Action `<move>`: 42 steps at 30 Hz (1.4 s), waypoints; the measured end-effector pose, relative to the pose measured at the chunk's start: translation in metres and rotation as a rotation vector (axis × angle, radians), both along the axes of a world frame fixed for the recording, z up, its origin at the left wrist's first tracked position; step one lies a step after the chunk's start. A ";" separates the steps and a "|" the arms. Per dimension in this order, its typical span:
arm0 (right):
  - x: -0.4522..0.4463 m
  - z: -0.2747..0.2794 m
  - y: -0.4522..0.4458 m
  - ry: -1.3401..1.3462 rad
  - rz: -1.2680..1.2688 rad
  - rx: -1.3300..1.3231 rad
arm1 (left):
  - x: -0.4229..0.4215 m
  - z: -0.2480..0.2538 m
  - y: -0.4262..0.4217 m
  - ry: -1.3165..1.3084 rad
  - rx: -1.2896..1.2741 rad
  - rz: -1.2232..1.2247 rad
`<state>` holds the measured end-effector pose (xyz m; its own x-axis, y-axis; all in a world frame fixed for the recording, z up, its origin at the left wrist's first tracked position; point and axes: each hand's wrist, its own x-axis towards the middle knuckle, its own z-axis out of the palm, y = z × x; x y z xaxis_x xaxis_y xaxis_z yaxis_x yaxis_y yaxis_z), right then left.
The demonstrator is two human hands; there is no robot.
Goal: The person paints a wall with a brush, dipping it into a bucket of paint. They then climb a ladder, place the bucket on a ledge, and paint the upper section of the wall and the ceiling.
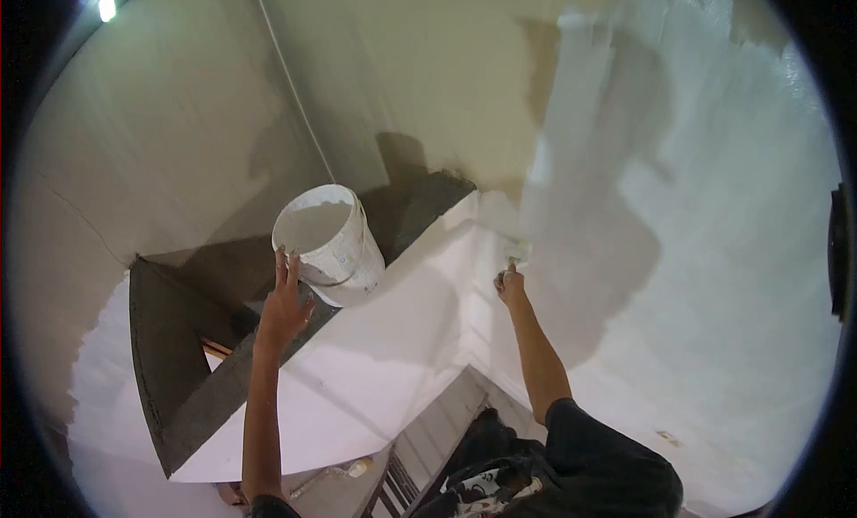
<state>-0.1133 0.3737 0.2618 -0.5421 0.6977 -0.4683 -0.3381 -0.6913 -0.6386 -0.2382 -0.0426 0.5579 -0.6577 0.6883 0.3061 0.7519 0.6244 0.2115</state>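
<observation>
A white paint bucket (350, 259) with a wire handle stands slightly tilted in view on a dark grey ledge (437, 205), with pale paint inside. My left hand (284, 308) is at its near left side, fingers stretched up to the rim and thumb apart; whether it bears on the bucket I cannot tell. My right hand (511, 286) is closed around a paintbrush (518, 253). The brush head is at the white-coated wall (580, 286), close to the corner; the handle is mostly hidden by the fingers.
The unpainted beige wall (428, 80) rises behind the ledge, with a thin cable (295, 85) running down it. Below the ledge is a white slanted face (384, 348). Far beneath lie a dark slatted object (397, 482) and the floor. A lamp (107, 7) shines at upper left.
</observation>
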 end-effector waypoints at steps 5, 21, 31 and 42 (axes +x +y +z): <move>-0.030 0.104 0.016 0.266 -0.155 -0.001 | -0.006 -0.006 -0.005 0.031 0.015 -0.040; -0.012 0.423 0.020 0.185 -0.426 1.063 | -0.012 -0.009 -0.012 0.048 0.008 -0.073; -0.006 0.078 -0.004 -0.341 -0.322 0.940 | -0.003 0.007 -0.011 -0.102 -0.055 -0.006; -0.036 0.081 0.025 0.161 -0.186 0.089 | -0.006 -0.007 -0.015 0.036 0.017 -0.101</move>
<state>-0.1492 0.3984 0.3432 -0.4630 0.8271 -0.3187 -0.5568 -0.5512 -0.6214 -0.2445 -0.0577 0.5513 -0.5737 0.7450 0.3404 0.8181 0.5419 0.1925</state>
